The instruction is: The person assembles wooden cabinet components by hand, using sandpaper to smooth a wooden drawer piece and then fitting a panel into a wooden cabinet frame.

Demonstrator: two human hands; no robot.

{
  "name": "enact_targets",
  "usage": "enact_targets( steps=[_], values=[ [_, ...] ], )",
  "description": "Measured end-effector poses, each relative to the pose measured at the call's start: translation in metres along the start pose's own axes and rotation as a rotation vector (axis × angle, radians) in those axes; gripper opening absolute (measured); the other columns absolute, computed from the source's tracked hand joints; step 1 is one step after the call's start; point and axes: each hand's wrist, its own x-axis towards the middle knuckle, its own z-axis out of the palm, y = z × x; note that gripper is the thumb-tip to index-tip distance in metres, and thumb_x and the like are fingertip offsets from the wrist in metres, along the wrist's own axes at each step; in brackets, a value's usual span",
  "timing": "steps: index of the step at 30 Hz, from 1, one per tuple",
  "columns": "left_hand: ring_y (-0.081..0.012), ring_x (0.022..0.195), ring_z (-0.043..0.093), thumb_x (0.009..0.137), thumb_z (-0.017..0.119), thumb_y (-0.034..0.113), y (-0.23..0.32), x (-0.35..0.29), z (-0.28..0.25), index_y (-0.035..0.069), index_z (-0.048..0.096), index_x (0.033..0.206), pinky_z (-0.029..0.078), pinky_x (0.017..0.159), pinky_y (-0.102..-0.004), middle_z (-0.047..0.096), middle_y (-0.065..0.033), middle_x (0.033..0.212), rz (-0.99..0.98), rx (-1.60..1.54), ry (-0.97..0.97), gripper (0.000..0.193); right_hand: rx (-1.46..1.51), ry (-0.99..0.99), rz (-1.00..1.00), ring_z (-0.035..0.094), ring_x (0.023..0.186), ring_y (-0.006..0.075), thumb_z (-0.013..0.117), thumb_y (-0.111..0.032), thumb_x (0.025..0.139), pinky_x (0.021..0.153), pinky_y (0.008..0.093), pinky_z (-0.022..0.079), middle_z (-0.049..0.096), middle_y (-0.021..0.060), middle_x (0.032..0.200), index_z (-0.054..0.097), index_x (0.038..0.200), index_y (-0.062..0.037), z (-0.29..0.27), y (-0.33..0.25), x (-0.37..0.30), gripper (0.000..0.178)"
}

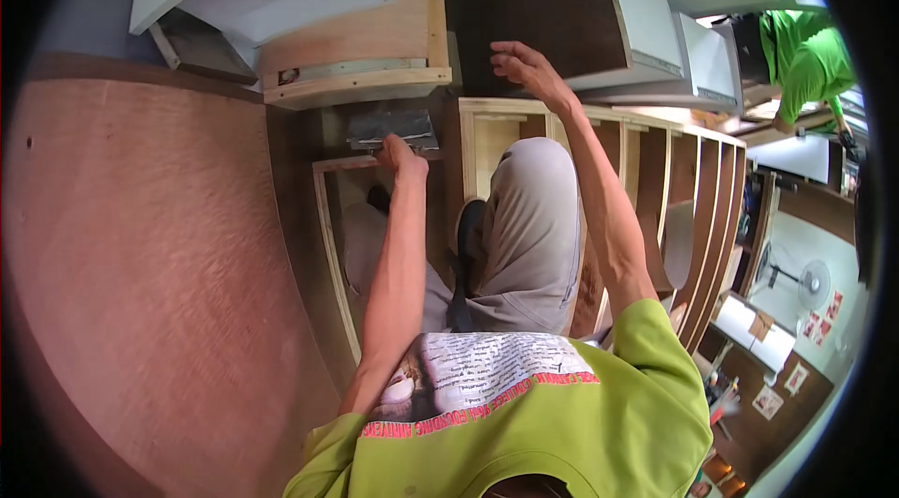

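My left hand (403, 153) is closed on the near edge of a flat, dark grey rectangular piece (391, 126) with a shiny lighter strip across it. Its exact kind cannot be made out. That piece is over a gap between a wooden frame (323, 208) and the plywood-faced box (361, 81) beyond it. Further right, my right hand (529, 72) reaches forward with its fingers apart and nothing in them. It appears in front of a dark brown panel (562, 16); whether it touches the panel is hard to tell.
A large reddish-brown board (140, 264) fills the left side. Slatted wooden framing (646, 133) runs to the right beside my bent knee (534, 208). White cabinet pieces (646, 21) stand beyond. A person in green (810, 63) bends at the far right, above a fan (813, 285).
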Motion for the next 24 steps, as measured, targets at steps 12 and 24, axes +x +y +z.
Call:
enact_targets(
  steps=[12,24],
  values=[
    [-0.0249,0.137,0.027,0.079,0.071,0.048,0.026,-0.035,0.065,0.008,0.009,0.150,0.026,0.111,-0.0445,0.026,-0.0135,0.150,0.165,-0.073,-0.390,0.103,0.100,0.296,0.047,0.058,0.096,0.0189,0.053,-0.032,0.090,0.079,0.0323,0.046,0.058,0.0061,0.113,0.049,0.131,-0.0071,0.015,0.027,0.177,0.049],
    [-0.0259,0.118,0.047,0.077,0.072,0.055,0.017,-0.011,0.077,-0.004,0.012,0.144,0.039,0.100,-0.0366,0.041,-0.0199,0.135,0.193,-0.119,-0.123,0.108,-0.073,0.568,-0.027,0.045,0.124,0.0403,0.048,-0.038,0.091,0.103,0.0438,0.036,0.044,0.0284,0.136,0.043,0.134,0.0049,0.039,0.070,0.260,0.061]
  ],
)
